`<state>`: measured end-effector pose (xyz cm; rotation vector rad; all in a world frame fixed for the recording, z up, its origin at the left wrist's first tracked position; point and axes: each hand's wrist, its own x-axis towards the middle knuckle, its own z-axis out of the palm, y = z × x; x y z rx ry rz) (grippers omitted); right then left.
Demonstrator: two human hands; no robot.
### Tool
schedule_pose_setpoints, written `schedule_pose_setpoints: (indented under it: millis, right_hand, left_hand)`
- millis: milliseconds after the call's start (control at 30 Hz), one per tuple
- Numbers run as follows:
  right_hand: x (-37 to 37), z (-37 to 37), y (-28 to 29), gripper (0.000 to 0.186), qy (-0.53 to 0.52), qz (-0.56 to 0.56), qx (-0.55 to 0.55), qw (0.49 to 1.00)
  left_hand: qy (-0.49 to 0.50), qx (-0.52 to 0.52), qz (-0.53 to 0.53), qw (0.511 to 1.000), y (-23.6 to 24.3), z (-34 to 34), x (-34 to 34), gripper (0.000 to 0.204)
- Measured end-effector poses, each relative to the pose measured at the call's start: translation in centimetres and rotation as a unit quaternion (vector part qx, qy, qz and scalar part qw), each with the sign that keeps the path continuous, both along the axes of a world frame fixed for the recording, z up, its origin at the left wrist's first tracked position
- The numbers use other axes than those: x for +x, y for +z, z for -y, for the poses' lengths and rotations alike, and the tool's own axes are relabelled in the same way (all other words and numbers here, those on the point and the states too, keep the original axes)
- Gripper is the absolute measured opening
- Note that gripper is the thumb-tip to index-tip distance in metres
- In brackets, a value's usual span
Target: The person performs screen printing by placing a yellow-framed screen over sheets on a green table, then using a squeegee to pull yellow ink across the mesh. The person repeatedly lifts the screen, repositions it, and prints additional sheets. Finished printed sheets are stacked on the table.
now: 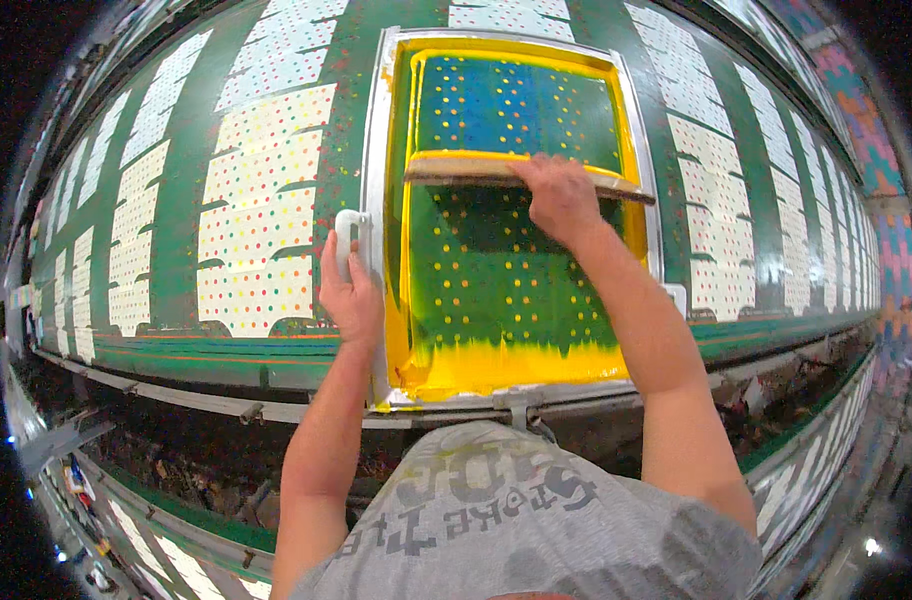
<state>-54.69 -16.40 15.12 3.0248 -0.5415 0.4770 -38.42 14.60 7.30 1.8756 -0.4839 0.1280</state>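
A screen printing frame (381,150) with a pale metal rim lies in front of me on the long green table. Yellow ink (516,368) lines its inner edges and forms a thick band along the near end. My right hand (561,203) is closed on a wooden squeegee (466,168), which spans the mesh crosswise in its upper half. Rows of small dots show through the mesh (516,290), green below and bluish at the far end. At the frame's left side, my left hand (351,295) grips a white handle (352,228), fingers and thumb on either side of it.
White dotted pieces (261,215) lie in columns on the green table (176,250) to the left, with more pieces (711,220) to the right. A metal rail (206,400) runs along the near edge. Another table with pale pieces (166,555) stands at the lower left.
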Motion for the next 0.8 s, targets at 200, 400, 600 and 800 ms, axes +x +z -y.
schedule_pose_setpoints:
  millis: [200, 400, 600, 800]
  right_hand:
    - [9.4, 11.9, 1.4, 0.039, -0.013, -0.027, 0.006, 1.0]
    - [15.0, 18.5, 3.4, 0.043, -0.014, -0.033, -0.007, 0.999]
    - [17.0, 22.3, 5.4, 0.048, -0.03, -0.072, 0.012, 0.997]
    - [17.7, 26.1, 3.9, 0.052, 0.024, -0.046, 0.011, 0.999]
  left_hand:
    - [0.042, 0.022, 0.037, 0.998, -0.1, 0.7, -0.2, 0.044]
    - [0.048, 0.006, 0.018, 0.999, -0.2, 0.9, -0.1, 0.047]
    - [0.053, 0.007, 0.011, 0.998, -0.9, 0.9, -0.1, 0.049]
    - [0.047, 0.007, -0.003, 0.999, -0.8, 0.6, -0.2, 0.049]
